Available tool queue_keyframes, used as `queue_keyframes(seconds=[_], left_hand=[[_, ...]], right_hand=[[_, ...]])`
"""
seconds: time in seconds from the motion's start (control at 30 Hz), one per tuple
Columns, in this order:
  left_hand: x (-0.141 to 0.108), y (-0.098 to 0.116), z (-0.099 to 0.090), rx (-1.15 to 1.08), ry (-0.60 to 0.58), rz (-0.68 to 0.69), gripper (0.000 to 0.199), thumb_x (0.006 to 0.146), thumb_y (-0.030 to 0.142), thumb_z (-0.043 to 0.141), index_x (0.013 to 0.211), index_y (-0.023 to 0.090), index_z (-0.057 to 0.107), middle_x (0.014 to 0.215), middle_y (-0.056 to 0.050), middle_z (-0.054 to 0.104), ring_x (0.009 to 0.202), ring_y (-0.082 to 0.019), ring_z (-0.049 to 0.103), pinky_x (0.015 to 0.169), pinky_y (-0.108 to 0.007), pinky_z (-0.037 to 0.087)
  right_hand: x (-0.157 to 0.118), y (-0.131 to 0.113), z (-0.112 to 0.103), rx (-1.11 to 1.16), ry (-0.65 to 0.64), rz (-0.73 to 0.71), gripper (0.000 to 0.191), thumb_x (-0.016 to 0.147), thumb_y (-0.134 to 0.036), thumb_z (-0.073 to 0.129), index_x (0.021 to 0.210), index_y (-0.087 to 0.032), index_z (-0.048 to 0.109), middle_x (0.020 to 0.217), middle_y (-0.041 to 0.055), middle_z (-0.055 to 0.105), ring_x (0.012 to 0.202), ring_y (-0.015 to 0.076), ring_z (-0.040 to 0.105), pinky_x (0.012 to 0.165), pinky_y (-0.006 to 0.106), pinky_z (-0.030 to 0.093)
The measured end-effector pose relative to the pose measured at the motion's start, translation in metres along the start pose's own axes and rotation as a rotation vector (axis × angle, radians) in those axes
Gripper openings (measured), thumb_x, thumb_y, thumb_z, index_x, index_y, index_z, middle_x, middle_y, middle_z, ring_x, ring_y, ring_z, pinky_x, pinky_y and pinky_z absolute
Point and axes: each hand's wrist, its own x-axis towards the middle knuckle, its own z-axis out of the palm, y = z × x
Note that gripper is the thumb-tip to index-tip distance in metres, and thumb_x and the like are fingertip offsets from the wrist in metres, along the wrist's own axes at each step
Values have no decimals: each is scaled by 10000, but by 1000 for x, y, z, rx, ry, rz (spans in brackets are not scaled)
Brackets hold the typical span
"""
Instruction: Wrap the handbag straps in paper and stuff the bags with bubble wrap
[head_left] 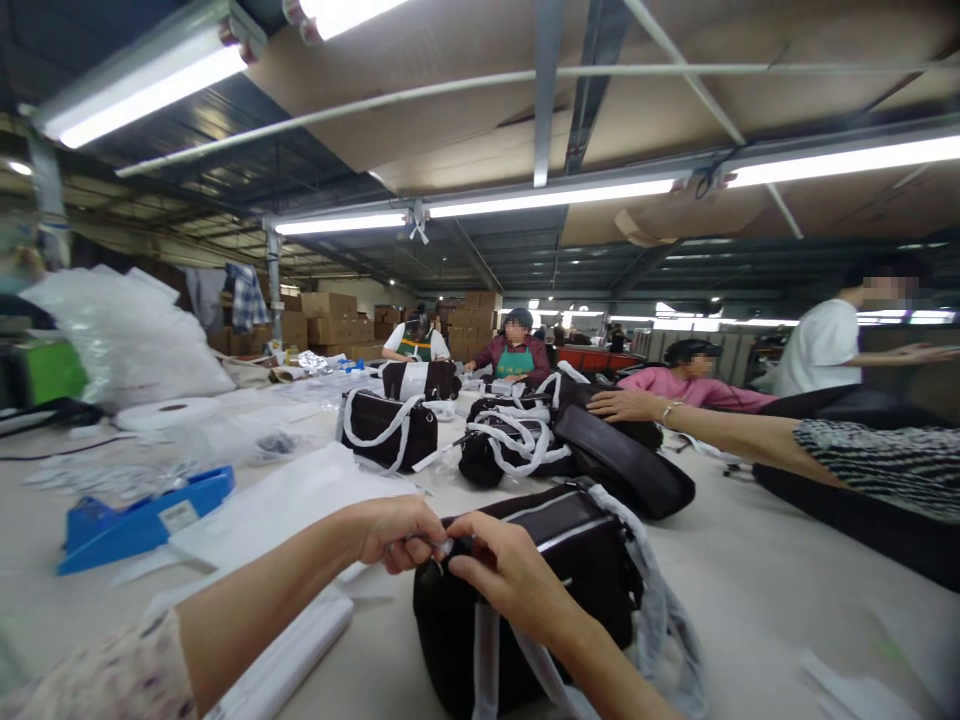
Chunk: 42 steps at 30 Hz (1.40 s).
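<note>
A black handbag (540,590) stands on the table right in front of me, with its straps wrapped in white padding (656,560). At its upper left end my left hand (405,535) is closed in a pinch, and a small whitish bit shows at the fingertips. My right hand (517,575) reaches over the bag from the near side, its thumb and forefinger closing around a dark part of that same end. The fingertips of both hands nearly meet. What exactly lies between them is too small and hidden to tell.
More black bags with wrapped straps (390,430) stand farther back. A blue tape dispenser (146,520) and white sheets (300,500) lie left. A co-worker's hand (626,405) reaches in from the right onto a dark bag (622,455). Other people sit across the table.
</note>
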Motion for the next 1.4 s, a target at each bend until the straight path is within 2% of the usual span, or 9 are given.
queue_keyframes(seconds=[0.17,0.37,0.63,0.8,0.9,1.0,1.17,1.3,1.4], left_hand=[[2,0,1,23,40,14,255,529,382,615,529,202,434,389,79,294,337,-43,156,364,-194,82],[-2,8,6,110,139,51,221,505,326,657,524,190,485,360,73,321,339,-42,188,375,-198,76],[-8,15,7,265,179,-1,256,717,337,646,563,176,519,377,74,401,318,-51,249,355,-192,121],[-13,22,7,375,240,-17,323,724,299,584,452,182,455,362,47,377,321,-64,262,355,-211,116],[-15,25,8,423,265,-7,307,663,280,556,395,185,441,353,19,373,318,-77,260,358,-230,121],[-16,27,9,468,285,12,289,644,278,539,384,186,452,363,-1,404,318,-93,297,356,-234,165],[-17,32,9,532,320,76,216,629,242,534,420,190,509,379,-18,477,330,-123,389,355,-232,262],[-18,36,9,502,347,115,143,597,222,553,459,190,528,368,-13,496,316,-120,372,343,-226,226],[-19,31,16,392,381,139,47,618,228,554,593,189,545,371,9,503,320,-121,371,354,-221,219]], right_hand=[[3,7,12,-97,92,9,126,799,-166,702,919,-206,694,794,-20,667,699,143,576,647,244,390],[4,20,21,-325,100,-242,27,907,-178,626,931,-185,637,906,44,694,855,190,656,753,264,453],[6,26,28,-601,155,-416,203,1015,-235,432,913,-165,594,839,69,664,771,202,654,671,283,444],[9,26,37,-719,340,-485,254,994,-188,376,815,-190,556,713,34,619,616,185,602,567,301,364],[11,26,45,-763,455,-490,257,954,-141,365,757,-207,516,659,21,584,571,177,568,550,305,329],[13,26,49,-787,514,-467,247,918,-129,364,730,-220,494,637,19,570,546,178,549,539,312,321],[17,25,47,-814,521,-459,243,886,-121,351,725,-223,501,633,26,575,536,177,555,526,309,338],[17,28,47,-800,538,-453,261,923,-138,338,731,-219,496,627,21,566,531,167,559,517,296,349],[15,31,49,-785,572,-447,260,946,-148,334,750,-218,490,626,17,560,517,160,550,509,285,359]])
